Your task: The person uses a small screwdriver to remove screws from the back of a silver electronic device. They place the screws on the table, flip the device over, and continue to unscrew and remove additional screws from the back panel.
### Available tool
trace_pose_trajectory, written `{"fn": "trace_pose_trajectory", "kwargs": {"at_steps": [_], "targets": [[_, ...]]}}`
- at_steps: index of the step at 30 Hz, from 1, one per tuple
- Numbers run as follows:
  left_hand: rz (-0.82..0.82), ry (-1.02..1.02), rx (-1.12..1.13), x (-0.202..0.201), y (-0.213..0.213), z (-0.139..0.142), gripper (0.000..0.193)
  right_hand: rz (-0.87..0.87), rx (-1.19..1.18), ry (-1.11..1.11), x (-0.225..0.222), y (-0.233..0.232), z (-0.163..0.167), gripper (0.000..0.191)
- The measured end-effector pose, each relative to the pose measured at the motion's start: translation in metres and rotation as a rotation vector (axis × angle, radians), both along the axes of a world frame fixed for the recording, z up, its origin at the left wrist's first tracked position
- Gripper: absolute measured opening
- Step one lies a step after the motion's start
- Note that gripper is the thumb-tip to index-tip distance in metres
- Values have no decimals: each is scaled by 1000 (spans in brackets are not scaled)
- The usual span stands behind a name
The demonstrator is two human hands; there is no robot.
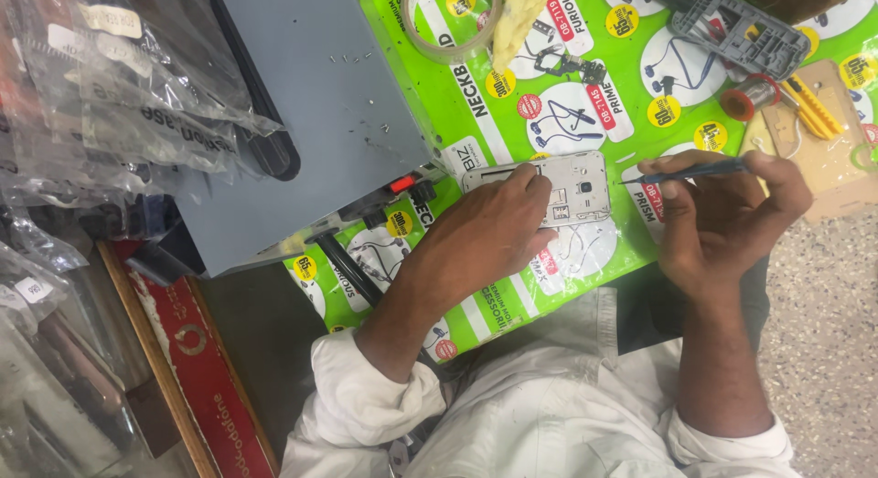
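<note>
Two bare hands work over an opened phone lying on a green printed mat that covers the surface. Nearest the viewer, at six o'clock, white sleeves are rolled up at both forearms. The left hand (489,226) lies over the left end of the opened phone (572,187), its fingers pressed down flat on the upper edge and holding the frame against the green mat (476,103). The right hand (722,213) sits at three o'clock from the phone, just beside it, fingers pinched together around a thin dark tool (686,172). The tool lies almost level, its tip pointing toward nine o'clock and stopping just short of the phone's right edge; whether it touches cannot be told. The phone's long axis runs from nine to three o'clock, in line with the tool, so the right hand is the one aimed at the exposed inside while the left one is already on it.

Farther off, at eleven o'clock, a grey box (311,94) carries scattered small screws. At twelve o'clock lies a roll of clear tape (430,37), and at one o'clock a grey plastic frame (741,30).
</note>
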State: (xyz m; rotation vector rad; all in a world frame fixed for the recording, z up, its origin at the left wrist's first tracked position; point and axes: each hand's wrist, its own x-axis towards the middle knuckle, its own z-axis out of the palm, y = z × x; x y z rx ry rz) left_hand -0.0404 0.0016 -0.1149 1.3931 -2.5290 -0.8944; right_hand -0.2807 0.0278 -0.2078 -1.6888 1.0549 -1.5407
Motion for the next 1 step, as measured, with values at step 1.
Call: {"fn": "trace_pose_trajectory", "kwargs": {"at_steps": [1], "targets": [[9,-6,10,0,0,0,35,-13,-6,-14,1,-1,1,58]]}}
